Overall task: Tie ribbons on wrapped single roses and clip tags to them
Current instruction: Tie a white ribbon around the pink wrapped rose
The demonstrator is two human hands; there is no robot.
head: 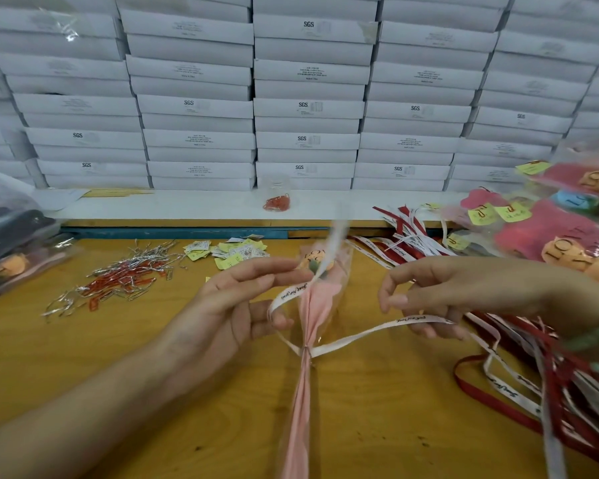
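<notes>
The stacked white boxes (305, 108) behind the counter (83, 357) read "SGS", and the finished roses (567, 247) at my right show "LOV". The white ribbon (360, 335) carries black script too blurred to read. The wrapped rose (312, 305) points away from me, bloom toward the boxes and stem toward my body, with the ribbon crossed round its gathered neck. My left hand (236, 305) pinches one ribbon end and my right hand (440, 295) holds the other. Paper clips (118, 281) and yellow tags (236, 252) lie beyond my left hand. Loose ribbons (547, 375) crowd the right edge.

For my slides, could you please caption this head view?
Left hand and right hand tie white ribbon round a pink-wrapped rose.
</notes>
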